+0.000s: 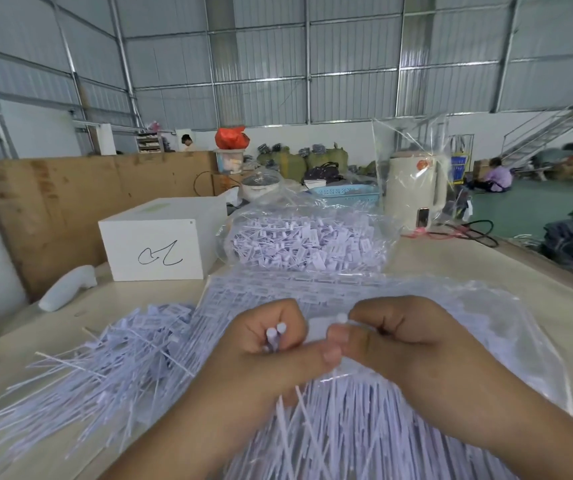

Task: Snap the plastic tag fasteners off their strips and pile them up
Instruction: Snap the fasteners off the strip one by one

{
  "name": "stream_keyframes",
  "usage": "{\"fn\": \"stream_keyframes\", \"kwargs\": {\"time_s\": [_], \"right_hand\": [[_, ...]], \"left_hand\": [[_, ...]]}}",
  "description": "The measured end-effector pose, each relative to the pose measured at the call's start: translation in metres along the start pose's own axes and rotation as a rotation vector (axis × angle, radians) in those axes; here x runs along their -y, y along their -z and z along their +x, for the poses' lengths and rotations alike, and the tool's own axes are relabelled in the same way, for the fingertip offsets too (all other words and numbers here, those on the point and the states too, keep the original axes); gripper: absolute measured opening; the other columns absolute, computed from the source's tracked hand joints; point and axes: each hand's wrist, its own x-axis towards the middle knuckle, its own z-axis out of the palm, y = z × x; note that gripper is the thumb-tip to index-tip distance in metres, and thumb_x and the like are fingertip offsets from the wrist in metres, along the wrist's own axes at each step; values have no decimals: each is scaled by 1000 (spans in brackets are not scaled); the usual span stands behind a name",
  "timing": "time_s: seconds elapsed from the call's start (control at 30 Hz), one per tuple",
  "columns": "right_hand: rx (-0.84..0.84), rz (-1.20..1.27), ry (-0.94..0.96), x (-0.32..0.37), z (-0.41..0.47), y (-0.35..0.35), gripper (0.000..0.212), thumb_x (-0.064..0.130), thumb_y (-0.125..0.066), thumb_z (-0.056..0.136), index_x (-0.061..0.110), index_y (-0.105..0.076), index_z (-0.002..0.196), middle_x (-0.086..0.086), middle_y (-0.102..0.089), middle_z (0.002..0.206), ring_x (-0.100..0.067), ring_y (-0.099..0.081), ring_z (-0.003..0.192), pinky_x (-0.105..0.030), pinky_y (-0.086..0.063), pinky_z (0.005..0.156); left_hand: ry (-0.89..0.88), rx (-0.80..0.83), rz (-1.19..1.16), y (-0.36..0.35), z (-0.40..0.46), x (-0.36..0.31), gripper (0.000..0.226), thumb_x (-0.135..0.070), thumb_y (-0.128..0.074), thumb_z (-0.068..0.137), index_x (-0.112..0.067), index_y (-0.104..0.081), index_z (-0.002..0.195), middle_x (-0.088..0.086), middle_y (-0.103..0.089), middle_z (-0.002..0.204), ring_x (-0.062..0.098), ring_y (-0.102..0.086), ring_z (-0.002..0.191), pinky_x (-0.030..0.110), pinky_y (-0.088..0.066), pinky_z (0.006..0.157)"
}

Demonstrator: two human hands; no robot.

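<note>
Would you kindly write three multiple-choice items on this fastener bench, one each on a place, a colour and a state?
1. Where is the loose pile of fasteners?
A. left of the hands
B. inside the box
C. on the floor

2. What colour is the box with the handwritten mark?
A. red
B. white
C. black

3. What is the left hand doing?
A. lying flat
B. pointing away
C. gripping a strip

Answers: 1 A, the pile spreads on the table to the left; 2 B, its sides are white; 3 C, fingers curl round white stems.
</note>
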Motion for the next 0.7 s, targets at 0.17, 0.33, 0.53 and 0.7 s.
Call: {"fn": "stream_keyframes", "kwargs": {"time_s": [0.17,0.33,0.53,0.7], "right_hand": [[-256,-143,105,1,-3,-20,54,67,-46,73,13,-44,65,8,-30,46,-6,-27,45,-22,-22,43],[-383,-166,131,-5,3,-6,57,64,-56,78,12,-38,61,5,-27,47,-6,-25,42,-18,-21,40],[98,6,32,-13,-2,4,35,64,-63,73,43,-61,100,5,-37,58,-12,-32,54,-26,-25,51],[263,-23,70,-14,0,7,37,54,-59,85,38,-55,118,6,-54,61,0,-44,54,-19,-35,57]], "left_hand": [[-148,-235,62,-14,-2,-1,39,-35,-76,58,-27,-39,49,-9,-29,49,10,-26,43,16,-27,44],[-157,-295,256,-10,-5,-2,44,-28,-75,66,-22,-35,50,-7,-28,47,14,-27,46,19,-27,44],[7,46,23,-3,-6,-5,17,-29,-69,64,-27,-52,60,-8,-42,45,8,-37,40,17,-29,43],[90,140,-4,-4,-4,-6,22,-13,-63,67,-28,-66,83,-5,-44,47,6,-37,39,14,-28,43]]}}
